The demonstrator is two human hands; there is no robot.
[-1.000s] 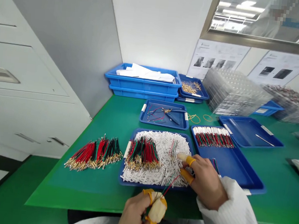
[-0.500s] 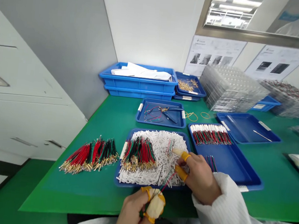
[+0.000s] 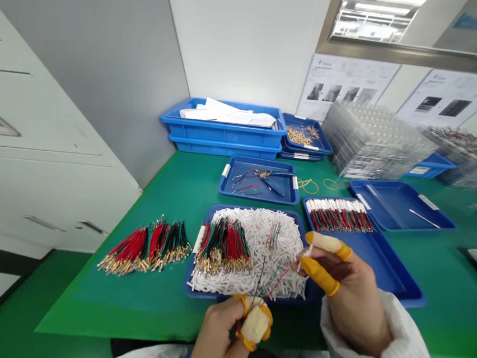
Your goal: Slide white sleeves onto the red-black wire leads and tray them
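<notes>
Thin red-and-green insulated wires point(image 3: 268, 286) gripped in left hand point(image 3: 217, 340); right hand point(image 3: 349, 294) in narrow pinch on small white piece point(image 3: 305, 257), just beside right rim of blue plastic tray point(image 3: 187, 278).

Two blue trays point(image 3: 200, 288) point(image 3: 385, 275) stand directly beyond the hands point(image 3: 218, 340) point(image 3: 355, 308), blocking forward passage

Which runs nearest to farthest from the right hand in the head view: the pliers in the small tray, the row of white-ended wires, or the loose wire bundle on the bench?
1. Row of white-ended wires: in the blue tray, just beyond the right hand.
2. Pliers: in the small blue tray, farther back and left.
3. Loose wire bundle: on the green bench, far left.
</notes>
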